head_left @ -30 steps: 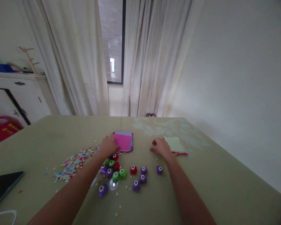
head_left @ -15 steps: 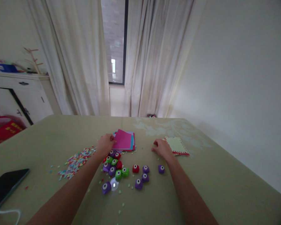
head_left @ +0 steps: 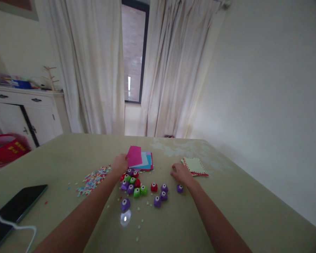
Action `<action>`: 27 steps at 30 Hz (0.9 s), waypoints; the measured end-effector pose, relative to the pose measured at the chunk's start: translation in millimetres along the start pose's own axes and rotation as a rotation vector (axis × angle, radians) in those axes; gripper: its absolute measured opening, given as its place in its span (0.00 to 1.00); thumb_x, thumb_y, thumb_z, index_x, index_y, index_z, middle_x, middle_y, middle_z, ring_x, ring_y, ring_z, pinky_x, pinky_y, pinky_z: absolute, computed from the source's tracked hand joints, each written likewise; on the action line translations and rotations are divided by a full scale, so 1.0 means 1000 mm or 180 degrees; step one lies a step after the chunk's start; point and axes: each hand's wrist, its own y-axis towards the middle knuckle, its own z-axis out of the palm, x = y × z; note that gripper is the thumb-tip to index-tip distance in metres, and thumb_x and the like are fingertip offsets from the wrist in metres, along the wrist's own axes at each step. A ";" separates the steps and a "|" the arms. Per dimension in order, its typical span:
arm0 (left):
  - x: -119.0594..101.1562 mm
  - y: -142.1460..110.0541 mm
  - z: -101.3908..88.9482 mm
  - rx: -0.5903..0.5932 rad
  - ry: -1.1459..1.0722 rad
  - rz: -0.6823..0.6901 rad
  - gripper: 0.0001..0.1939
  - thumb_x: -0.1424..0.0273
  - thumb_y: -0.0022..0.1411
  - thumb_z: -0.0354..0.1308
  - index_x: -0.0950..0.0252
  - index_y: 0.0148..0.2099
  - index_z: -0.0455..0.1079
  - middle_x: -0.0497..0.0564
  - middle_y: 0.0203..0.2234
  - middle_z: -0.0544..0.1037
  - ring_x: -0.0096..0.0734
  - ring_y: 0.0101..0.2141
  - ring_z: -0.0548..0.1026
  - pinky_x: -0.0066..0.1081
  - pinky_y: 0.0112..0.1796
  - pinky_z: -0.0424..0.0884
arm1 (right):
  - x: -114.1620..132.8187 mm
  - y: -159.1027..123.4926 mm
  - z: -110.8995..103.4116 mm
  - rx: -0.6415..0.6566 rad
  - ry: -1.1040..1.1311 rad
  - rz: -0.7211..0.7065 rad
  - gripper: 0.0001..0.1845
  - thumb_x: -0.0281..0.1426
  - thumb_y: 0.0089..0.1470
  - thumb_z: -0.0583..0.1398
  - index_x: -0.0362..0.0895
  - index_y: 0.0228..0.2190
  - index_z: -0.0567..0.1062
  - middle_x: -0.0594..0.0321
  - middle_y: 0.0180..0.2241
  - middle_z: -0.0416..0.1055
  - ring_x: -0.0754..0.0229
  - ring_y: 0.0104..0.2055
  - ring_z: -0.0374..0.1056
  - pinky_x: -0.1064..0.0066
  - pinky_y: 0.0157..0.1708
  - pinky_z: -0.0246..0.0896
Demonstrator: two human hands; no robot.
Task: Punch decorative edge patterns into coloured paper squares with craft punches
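My left hand pinches the left edge of a pink paper sheet, lifted at a slant over a stack of coloured paper. Below that hand lies a cluster of small craft punches in purple, green and red, each with a pale round face. My right hand rests on the table beside a stack of pale cards with dotted edges. Its fingers are curled with a gap at the thumb, and nothing shows in them. A single purple punch sits just below it.
Coloured paper bits are heaped left of my left forearm. At the table's left edge lies a black phone with a white cable across it. More punches stand in the middle. Curtains and a wall border the table.
My left hand has drawn the pink sheet leftwards, uncovering a light blue sheet beneath it. My right hand stays by the cards. The camera view has shifted slightly.
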 end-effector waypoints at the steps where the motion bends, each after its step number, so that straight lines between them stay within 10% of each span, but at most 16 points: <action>1: 0.000 -0.003 -0.002 -0.0036 -0.0053 0.0008 0.19 0.62 0.72 0.65 0.61 0.61 0.73 0.56 0.56 0.78 0.45 0.52 0.80 0.47 0.49 0.79 | 0.000 -0.004 0.000 -0.0057 0.0043 -0.0027 0.19 0.28 0.58 0.67 0.42 0.51 0.81 0.48 0.56 0.80 0.48 0.60 0.74 0.65 0.60 0.63; 11: -0.024 -0.038 -0.021 -0.0447 -0.1338 0.0740 0.15 0.59 0.73 0.63 0.66 0.50 0.77 0.52 0.45 0.82 0.41 0.43 0.82 0.43 0.45 0.79 | 0.049 -0.030 -0.006 -0.1118 0.1145 -0.0564 0.35 0.44 0.68 0.59 0.40 0.68 0.64 0.44 0.68 0.67 0.48 0.68 0.66 0.57 0.66 0.61; 15: -0.044 -0.066 -0.015 -0.0254 -0.1953 0.1313 0.15 0.60 0.70 0.59 0.65 0.38 0.80 0.49 0.31 0.83 0.36 0.34 0.80 0.33 0.37 0.74 | 0.072 -0.037 -0.010 -0.1216 0.2505 -0.0988 0.31 0.52 0.64 0.60 0.41 0.56 0.77 0.46 0.52 0.81 0.48 0.49 0.79 0.61 0.48 0.75; 21: -0.058 -0.120 -0.011 -0.0074 -0.2380 0.1646 0.19 0.55 0.64 0.61 0.63 0.28 0.76 0.47 0.20 0.78 0.31 0.23 0.72 0.30 0.28 0.65 | 0.063 -0.070 -0.013 -0.1520 0.2511 -0.0903 0.29 0.57 0.58 0.61 0.44 0.26 0.81 0.59 0.23 0.78 0.53 0.28 0.73 0.65 0.32 0.71; 27: -0.088 -0.215 -0.018 0.0349 -0.2839 0.1949 0.23 0.48 0.70 0.59 0.61 0.35 0.79 0.54 0.29 0.84 0.36 0.30 0.80 0.32 0.34 0.74 | 0.026 -0.114 0.004 -0.1972 0.2504 -0.0474 0.31 0.59 0.57 0.60 0.44 0.29 0.83 0.61 0.19 0.73 0.53 0.21 0.68 0.65 0.23 0.66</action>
